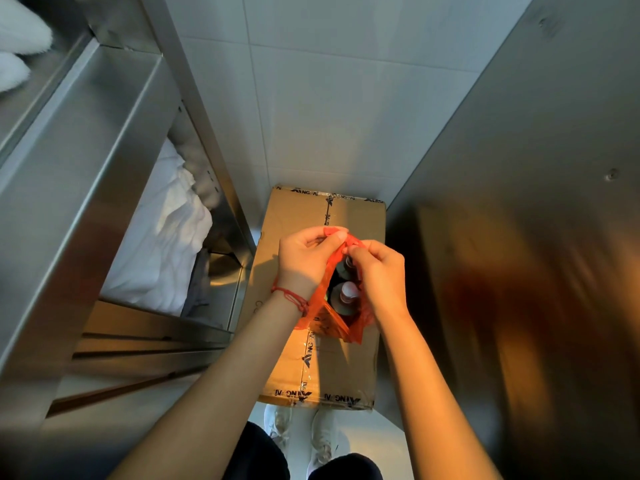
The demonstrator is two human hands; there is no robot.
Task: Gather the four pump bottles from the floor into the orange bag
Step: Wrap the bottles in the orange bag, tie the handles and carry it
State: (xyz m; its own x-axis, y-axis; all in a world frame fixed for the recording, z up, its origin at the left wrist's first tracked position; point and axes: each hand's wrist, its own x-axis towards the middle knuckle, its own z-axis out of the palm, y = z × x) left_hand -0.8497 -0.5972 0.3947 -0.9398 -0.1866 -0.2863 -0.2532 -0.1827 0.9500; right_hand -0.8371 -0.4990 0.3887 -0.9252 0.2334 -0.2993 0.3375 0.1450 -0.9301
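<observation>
The orange plastic bag (325, 320) hangs above a taped cardboard box, held up by its top. My left hand (304, 258) pinches the bag's handle on the left and my right hand (377, 275) pinches the handle on the right, fingertips nearly meeting at the top. Through the bag's mouth I see dark pump bottles standing inside: one with a pale pump head (346, 294) nearer me and another (348, 265) behind it. Any further bottles are hidden by the bag and my hands.
The cardboard box (322, 368) lies on the pale tiled floor (346, 98) between a steel shelf unit (86, 168) holding white towels (166, 237) on the left and a steel wall (519, 202) on the right. My white shoes (301, 434) stand at the box's near end.
</observation>
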